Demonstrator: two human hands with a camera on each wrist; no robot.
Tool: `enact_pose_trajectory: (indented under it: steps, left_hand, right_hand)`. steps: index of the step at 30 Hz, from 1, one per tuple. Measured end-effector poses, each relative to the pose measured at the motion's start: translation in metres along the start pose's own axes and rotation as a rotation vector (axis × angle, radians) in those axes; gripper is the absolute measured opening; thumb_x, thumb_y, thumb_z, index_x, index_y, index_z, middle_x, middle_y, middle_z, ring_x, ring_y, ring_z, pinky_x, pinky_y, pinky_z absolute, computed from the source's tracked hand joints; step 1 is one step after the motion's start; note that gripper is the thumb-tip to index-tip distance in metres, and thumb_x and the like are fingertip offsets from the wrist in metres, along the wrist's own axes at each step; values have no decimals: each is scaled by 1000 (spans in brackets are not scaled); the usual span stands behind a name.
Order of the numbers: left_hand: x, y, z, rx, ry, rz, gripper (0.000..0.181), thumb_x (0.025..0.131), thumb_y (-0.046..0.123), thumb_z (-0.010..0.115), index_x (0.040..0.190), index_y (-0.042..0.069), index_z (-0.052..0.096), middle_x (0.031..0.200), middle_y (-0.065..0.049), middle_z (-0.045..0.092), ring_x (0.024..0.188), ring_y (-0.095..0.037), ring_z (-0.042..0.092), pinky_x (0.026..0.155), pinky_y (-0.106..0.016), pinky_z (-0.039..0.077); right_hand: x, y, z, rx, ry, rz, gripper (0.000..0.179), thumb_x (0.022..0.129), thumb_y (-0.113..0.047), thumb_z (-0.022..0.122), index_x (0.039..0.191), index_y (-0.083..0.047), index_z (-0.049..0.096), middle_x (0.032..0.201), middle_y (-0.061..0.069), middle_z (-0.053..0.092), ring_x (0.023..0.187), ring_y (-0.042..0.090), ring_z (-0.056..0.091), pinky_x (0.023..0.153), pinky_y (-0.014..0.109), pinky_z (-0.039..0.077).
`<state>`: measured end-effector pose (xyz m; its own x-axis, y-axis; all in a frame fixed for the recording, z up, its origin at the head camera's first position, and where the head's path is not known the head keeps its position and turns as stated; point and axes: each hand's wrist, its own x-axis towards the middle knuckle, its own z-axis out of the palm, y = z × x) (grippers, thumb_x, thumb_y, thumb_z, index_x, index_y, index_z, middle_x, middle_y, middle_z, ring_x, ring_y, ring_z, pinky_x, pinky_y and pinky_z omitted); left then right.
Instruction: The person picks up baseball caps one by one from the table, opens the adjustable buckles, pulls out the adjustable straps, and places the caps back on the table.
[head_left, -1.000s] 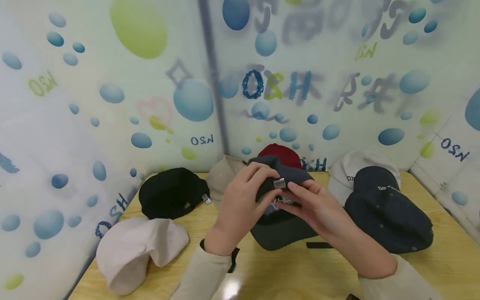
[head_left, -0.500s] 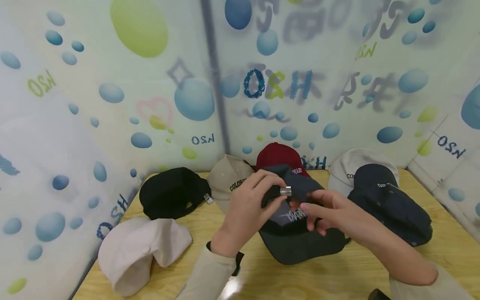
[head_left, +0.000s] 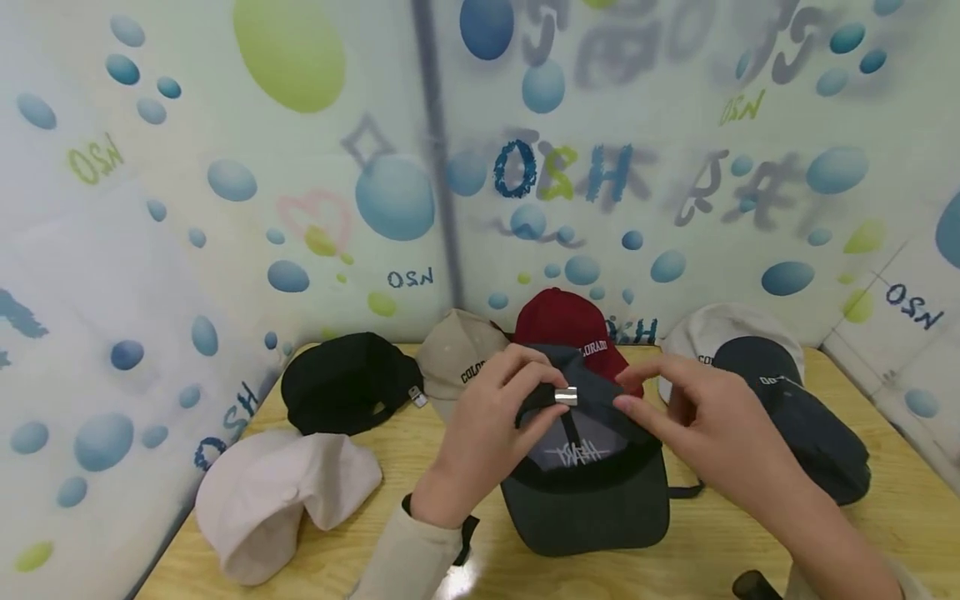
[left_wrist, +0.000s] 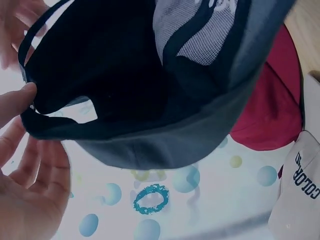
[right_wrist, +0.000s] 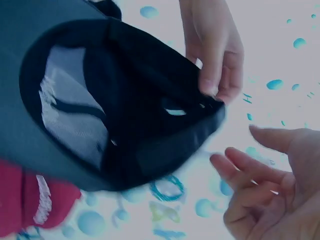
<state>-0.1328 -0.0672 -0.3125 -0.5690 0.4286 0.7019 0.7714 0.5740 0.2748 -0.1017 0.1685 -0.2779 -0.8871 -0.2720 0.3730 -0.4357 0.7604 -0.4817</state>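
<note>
A dark grey baseball cap point(head_left: 585, 525) hangs in front of me, its hollow inside facing me and its brim low. My left hand point(head_left: 487, 425) pinches its back strap at the silver metal buckle point(head_left: 566, 396); in the left wrist view the thumb presses the strap from above. Pale lettering on grey mesh lining point(left_wrist: 192, 32) shows inside the cap. My right hand point(head_left: 720, 425) is just right of the cap, thumb and fingers spread. The right wrist view shows a gap between this right hand point(right_wrist: 280, 185) and the cap's strap end point(right_wrist: 215, 107), with nothing held.
Behind the held cap stand a red cap point(head_left: 555, 321) and a beige cap point(head_left: 457, 350). A black cap point(head_left: 341, 383) and a pale pink cap point(head_left: 255, 492) lie left on the wooden table point(head_left: 585, 579). On the right, a navy cap point(head_left: 813, 433) overlaps a light grey cap point(head_left: 727, 321).
My right hand has let go of the strap and moved right, away from the buckle. The cap has tilted so more of its inside and brim show; my left hand keeps its pinch.
</note>
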Motion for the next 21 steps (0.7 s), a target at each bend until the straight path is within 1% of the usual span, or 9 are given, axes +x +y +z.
enact_pose_trajectory:
  steps: [1, 2, 4, 8, 10, 13, 15, 18, 21]
  left_hand:
    - [0, 1, 0, -10, -2, 1, 25, 86, 21, 79, 107, 17, 65, 109, 0, 56, 95, -10, 58, 85, -21, 53]
    - [-1, 1, 0, -23, -5, 3, 25, 86, 20, 78, 107, 17, 65, 108, -1, 54, 92, -10, 57, 82, -21, 53]
    - [-1, 1, 0, -60, -15, 2, 24, 86, 19, 78, 107, 16, 65, 106, -2, 52, 89, -10, 57, 79, -20, 52]
    - [-3, 2, 2, -95, -38, -8, 24, 86, 16, 78, 107, 16, 65, 101, -1, 52, 86, -11, 58, 77, -17, 52]
    - [-5, 2, 3, -90, -47, -13, 24, 86, 16, 78, 106, 16, 66, 96, 0, 52, 84, -10, 55, 74, -16, 50]
    - [-6, 2, 4, -74, -58, -28, 23, 87, 16, 78, 106, 17, 66, 92, 2, 53, 82, -8, 52, 71, -17, 48]
    - [-7, 2, 6, -47, -57, -44, 23, 87, 18, 78, 106, 17, 66, 89, 3, 53, 80, -6, 50, 69, -17, 47]
    - [-7, 7, 7, 22, -38, -82, 23, 86, 22, 79, 104, 18, 65, 86, 5, 55, 75, -5, 52, 66, -16, 48]
    - [-7, 12, 10, 82, -18, -123, 26, 85, 24, 80, 103, 17, 62, 85, 6, 62, 71, -3, 58, 63, -15, 49]
  right_hand:
    - [1, -1, 4, -5, 22, -28, 25, 88, -31, 76, 112, -25, 71, 76, -8, 61, 61, 2, 45, 51, 22, 40]
    - [2, -1, 8, 8, 24, -58, 27, 86, -29, 78, 112, -25, 71, 84, -8, 63, 66, 2, 47, 54, 22, 42]
    - [5, 0, 16, 39, -3, -100, 29, 84, -27, 79, 112, -24, 71, 98, -10, 66, 75, 1, 49, 60, 21, 46]
    - [7, 4, 30, 163, -20, -157, 21, 85, -20, 78, 105, -22, 73, 94, -11, 69, 73, 0, 50, 60, 21, 46]
    - [7, 6, 34, 223, -20, -163, 17, 87, -17, 76, 103, -20, 73, 92, -10, 70, 72, 0, 53, 61, 22, 48]
    - [7, 8, 39, 301, -11, -137, 13, 89, -15, 74, 102, -19, 74, 91, -9, 71, 74, 1, 57, 62, 23, 50]
    - [8, 8, 43, 323, 10, -110, 11, 90, -14, 73, 100, -19, 75, 90, -8, 72, 76, 2, 59, 64, 24, 52]
    - [9, 7, 48, 342, 66, -94, 10, 89, -12, 74, 96, -19, 75, 88, -7, 73, 76, 2, 61, 63, 23, 53]
    - [9, 7, 52, 344, 122, -81, 11, 88, -10, 75, 93, -20, 75, 87, -7, 72, 76, 2, 63, 63, 21, 54]
